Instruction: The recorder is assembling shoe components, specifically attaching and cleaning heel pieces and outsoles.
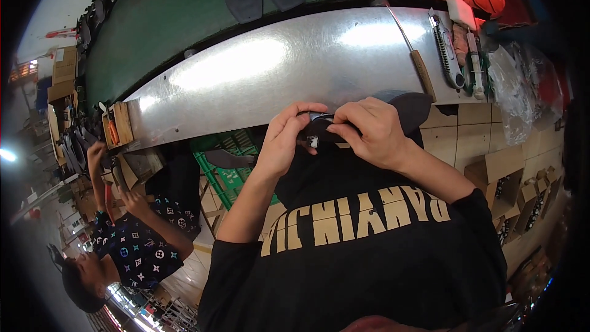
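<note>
A dark piece with a broad flat blade, shaped like a swim fin (410, 110), is held between my hands at the near edge of the metal bench. My left hand (284, 138) is closed round its left end, the thumb on top. There a small white patch shows on it. My right hand (370, 130) is closed, thumb and fingers pinching the piece's upper edge close to the left fingers. The blade sticks out to the right behind my right hand. Whatever small part lies under my right fingertips is hidden.
Along the metal bench (246, 80) lie a wooden-handled pick (422, 74), a utility knife (447, 52) and a syringe-like tube (475, 67). Beyond runs a green belt (160, 18) with several fins. A green crate (236, 178) stands below; a co-worker (147, 227) is at left.
</note>
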